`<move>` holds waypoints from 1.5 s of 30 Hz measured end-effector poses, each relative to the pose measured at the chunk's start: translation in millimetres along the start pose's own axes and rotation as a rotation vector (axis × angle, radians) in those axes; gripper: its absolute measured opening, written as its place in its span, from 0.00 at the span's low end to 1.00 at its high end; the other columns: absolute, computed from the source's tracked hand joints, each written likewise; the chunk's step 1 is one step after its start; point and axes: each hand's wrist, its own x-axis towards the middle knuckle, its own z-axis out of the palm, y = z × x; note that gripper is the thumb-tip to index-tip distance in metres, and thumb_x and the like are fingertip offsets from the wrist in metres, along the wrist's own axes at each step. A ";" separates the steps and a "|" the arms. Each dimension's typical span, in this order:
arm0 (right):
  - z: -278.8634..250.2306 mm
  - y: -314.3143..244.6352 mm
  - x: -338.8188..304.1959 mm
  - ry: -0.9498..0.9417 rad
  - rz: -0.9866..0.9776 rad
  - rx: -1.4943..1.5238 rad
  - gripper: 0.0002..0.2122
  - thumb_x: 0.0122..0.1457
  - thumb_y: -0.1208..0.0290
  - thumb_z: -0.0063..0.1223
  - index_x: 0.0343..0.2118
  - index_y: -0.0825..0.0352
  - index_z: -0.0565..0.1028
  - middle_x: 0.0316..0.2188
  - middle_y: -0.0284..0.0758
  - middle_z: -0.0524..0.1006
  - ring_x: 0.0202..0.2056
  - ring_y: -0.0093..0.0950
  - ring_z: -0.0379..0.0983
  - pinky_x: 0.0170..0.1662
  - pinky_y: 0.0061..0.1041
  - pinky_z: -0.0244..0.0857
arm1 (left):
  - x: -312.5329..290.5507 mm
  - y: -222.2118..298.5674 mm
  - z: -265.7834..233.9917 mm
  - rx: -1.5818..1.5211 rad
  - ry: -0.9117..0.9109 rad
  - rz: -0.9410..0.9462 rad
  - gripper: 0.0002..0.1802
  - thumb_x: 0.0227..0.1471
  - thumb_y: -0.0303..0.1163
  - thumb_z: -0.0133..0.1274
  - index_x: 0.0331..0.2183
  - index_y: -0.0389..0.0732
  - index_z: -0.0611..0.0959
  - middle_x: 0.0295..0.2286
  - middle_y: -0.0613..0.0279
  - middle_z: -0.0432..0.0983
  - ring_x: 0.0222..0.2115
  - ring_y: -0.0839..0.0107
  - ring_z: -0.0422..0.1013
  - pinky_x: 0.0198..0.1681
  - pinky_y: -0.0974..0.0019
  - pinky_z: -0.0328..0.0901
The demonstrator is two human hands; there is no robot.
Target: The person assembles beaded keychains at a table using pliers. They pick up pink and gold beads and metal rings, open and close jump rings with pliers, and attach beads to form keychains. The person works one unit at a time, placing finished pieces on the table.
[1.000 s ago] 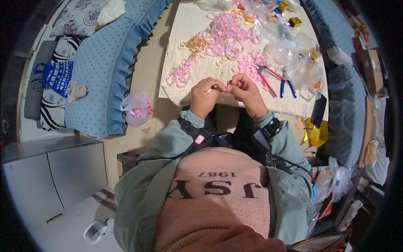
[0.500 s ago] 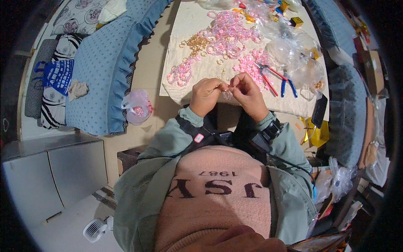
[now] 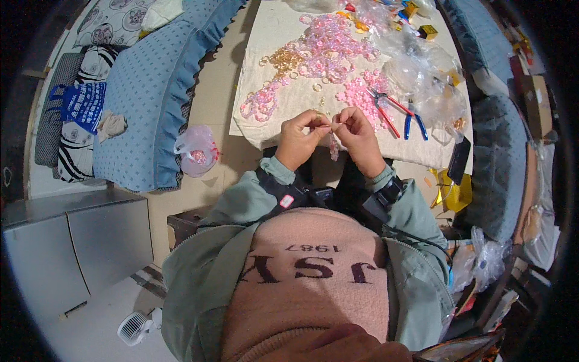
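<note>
Just past the table's near edge, my left hand (image 3: 298, 140) and my right hand (image 3: 360, 142) meet fingertip to fingertip, both closed in a pinch. A short pink bead strand (image 3: 334, 151) hangs from between them. Its top end is too small to make out in the fingers. Ahead of the hands lie a few small gold-coloured pieces (image 3: 322, 101) and a gold ring (image 3: 317, 87). To the right of them are a heap of loose pink beads (image 3: 360, 89), red-handled pliers (image 3: 386, 114) and blue-handled pliers (image 3: 415, 125).
On the cloth-covered table (image 3: 295, 130) farther off lie a large pile of pink bead strands (image 3: 329, 48), gold rings (image 3: 286, 60) and clear plastic bags (image 3: 422, 72). A black phone-like slab (image 3: 459, 160) sits at the right edge. A plastic bag (image 3: 198, 151) is left of the table, beside a blue sofa (image 3: 145, 114).
The fingertips have come together, and the left hand has shifted slightly right. The bead strand, bunched near the fingers before, now dangles lower between the hands.
</note>
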 end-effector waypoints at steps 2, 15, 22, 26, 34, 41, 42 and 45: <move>-0.2 -1.5 1.3 -0.011 -0.027 -0.112 0.07 0.61 0.79 0.53 0.38 0.62 0.67 0.34 0.25 0.70 0.32 0.13 0.65 0.34 0.13 0.59 | 1.0 -0.7 -2.4 -0.092 -0.030 -0.046 0.05 0.51 0.21 0.62 0.33 0.35 0.82 0.29 0.67 0.79 0.30 0.80 0.73 0.37 0.74 0.68; -1.0 -2.7 -1.3 0.012 -0.081 -0.105 0.09 0.61 0.82 0.51 0.40 0.64 0.65 0.34 0.27 0.68 0.35 0.14 0.65 0.37 0.16 0.63 | -2.4 -0.9 2.8 -0.044 -0.030 -0.009 0.05 0.53 0.23 0.61 0.34 0.36 0.82 0.31 0.68 0.79 0.33 0.80 0.72 0.40 0.72 0.68; 6.6 -2.2 -8.1 0.062 -0.072 -0.256 0.09 0.61 0.82 0.51 0.40 0.64 0.64 0.33 0.28 0.69 0.30 0.15 0.67 0.31 0.16 0.64 | -7.4 -10.2 6.8 -0.099 0.025 -0.107 0.06 0.53 0.23 0.61 0.35 0.36 0.82 0.31 0.69 0.79 0.33 0.81 0.71 0.39 0.74 0.68; 2.5 -10.7 -10.6 0.027 -0.184 -0.583 0.10 0.58 0.80 0.55 0.39 0.64 0.67 0.29 0.27 0.70 0.27 0.16 0.68 0.29 0.18 0.62 | -4.9 -10.3 -2.3 0.017 -0.095 -0.116 0.06 0.54 0.23 0.60 0.35 0.35 0.81 0.31 0.68 0.79 0.33 0.82 0.72 0.40 0.74 0.68; -11.5 12.0 1.9 0.025 0.076 -0.176 0.11 0.57 0.77 0.58 0.39 0.66 0.68 0.29 0.28 0.72 0.30 0.17 0.68 0.32 0.20 0.64 | -4.8 -27.3 3.3 -0.227 -0.095 -0.149 0.05 0.55 0.22 0.58 0.36 0.35 0.80 0.30 0.68 0.78 0.32 0.82 0.72 0.36 0.74 0.68; -68.5 -23.3 14.3 0.188 -0.301 -1.166 0.08 0.56 0.71 0.58 0.37 0.65 0.73 0.33 0.41 0.75 0.34 0.40 0.75 0.35 0.33 0.68 | 3.3 -55.1 -7.1 -0.390 -0.067 -0.196 0.06 0.57 0.22 0.56 0.39 0.38 0.78 0.33 0.69 0.76 0.35 0.82 0.71 0.41 0.75 0.68; -74.8 -25.2 16.8 0.193 -0.321 -1.237 0.08 0.55 0.71 0.58 0.37 0.65 0.73 0.33 0.41 0.74 0.35 0.41 0.75 0.36 0.35 0.68 | 4.9 -57.6 -8.2 -0.404 -0.064 -0.181 0.07 0.58 0.22 0.56 0.39 0.38 0.78 0.33 0.69 0.76 0.35 0.81 0.72 0.42 0.75 0.68; -81.0 -19.5 19.8 0.202 -0.340 -1.291 0.11 0.54 0.73 0.59 0.40 0.66 0.75 0.35 0.40 0.76 0.36 0.41 0.75 0.38 0.33 0.69 | 8.4 -62.9 -8.5 -0.450 -0.071 -0.195 0.07 0.58 0.22 0.55 0.39 0.37 0.77 0.34 0.66 0.76 0.36 0.78 0.73 0.44 0.73 0.68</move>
